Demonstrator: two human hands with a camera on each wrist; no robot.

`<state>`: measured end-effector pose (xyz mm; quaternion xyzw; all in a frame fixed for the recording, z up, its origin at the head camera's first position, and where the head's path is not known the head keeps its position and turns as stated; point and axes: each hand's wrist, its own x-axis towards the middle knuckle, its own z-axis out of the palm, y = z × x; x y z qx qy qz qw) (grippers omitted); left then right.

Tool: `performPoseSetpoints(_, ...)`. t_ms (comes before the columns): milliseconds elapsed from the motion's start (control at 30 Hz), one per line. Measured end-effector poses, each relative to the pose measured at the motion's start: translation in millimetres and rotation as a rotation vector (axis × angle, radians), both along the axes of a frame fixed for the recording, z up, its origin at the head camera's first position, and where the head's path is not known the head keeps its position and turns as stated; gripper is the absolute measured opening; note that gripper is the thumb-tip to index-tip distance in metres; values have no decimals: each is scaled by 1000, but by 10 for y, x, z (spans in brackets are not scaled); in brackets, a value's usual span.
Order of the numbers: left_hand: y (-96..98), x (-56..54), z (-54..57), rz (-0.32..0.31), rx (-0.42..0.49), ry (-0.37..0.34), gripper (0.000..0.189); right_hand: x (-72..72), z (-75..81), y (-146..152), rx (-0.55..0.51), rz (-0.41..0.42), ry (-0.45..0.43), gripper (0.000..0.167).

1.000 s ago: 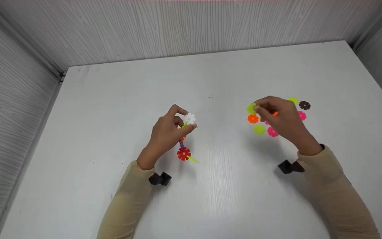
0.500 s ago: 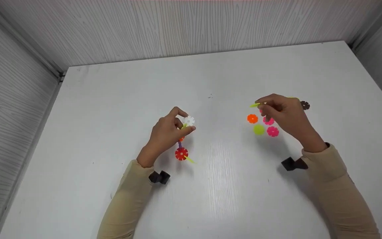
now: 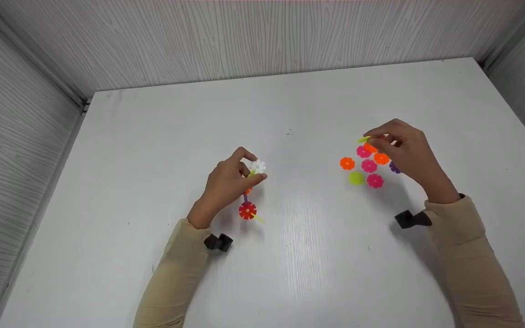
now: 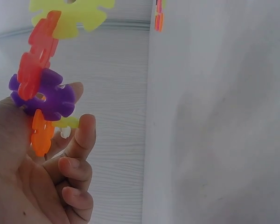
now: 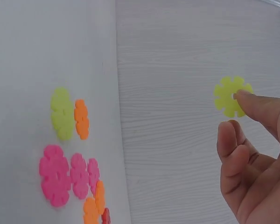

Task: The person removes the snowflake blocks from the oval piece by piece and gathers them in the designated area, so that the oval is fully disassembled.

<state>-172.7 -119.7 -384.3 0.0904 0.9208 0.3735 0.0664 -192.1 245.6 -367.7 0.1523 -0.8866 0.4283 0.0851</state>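
Hands apart: left hand (image 3: 227, 181) grips notched-disc chain (image 3: 247, 211); right hand (image 3: 404, 145), pinching yellow notched disc (image 5: 227, 100), has shifted farther right above loose discs (image 3: 369, 166) on desk (image 3: 299, 255). Disc unattached to chain.

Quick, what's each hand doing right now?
Left hand: holding a chain of discs.
Right hand: pinching a yellow disc.

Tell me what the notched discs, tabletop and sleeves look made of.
Discs: probably moulded plastic, smooth; bright uniform colour, thin edges, regular notches.
Tabletop: perhaps laminate or painted board, slightly glossy; a streaky reflection shows faint grain.
Sleeves: matte cloth; soft creases at the forearms. Fibre can't be told.
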Motion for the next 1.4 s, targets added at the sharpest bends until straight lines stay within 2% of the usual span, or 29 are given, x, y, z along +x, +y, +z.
performPoseSetpoints(167, -16, -12, -20, -5, 1, -10, 43, -71, -39, 148, 54, -50, -149, 22)
performPoseSetpoints(300, -30, -21, -38, -12, 0, -32, 43, -118, -90, 233, 126, -38, -286, 27)
performPoseSetpoints(400, -47, -33, -55, -21, -7, -56, 43, -147, -125, 296, 159, -28, -344, 29)
performPoseSetpoints(733, -98, -79, -118, -89, -90, -111, 43, -206, -169, 549, 221, 13, -408, 32)
performPoseSetpoints(867, -113, -91, -129, -97, -109, -133, 42, -221, -166, 620, 275, 33, -477, 32)
performPoseSetpoints(1033, -126, -100, -131, -110, -107, -126, 41, -226, -158, 653, 319, 60, -552, 32)
performPoseSetpoints(1400, -134, -103, -165, -106, -101, -138, 41, -236, -208, 647, 387, 85, -606, 31)
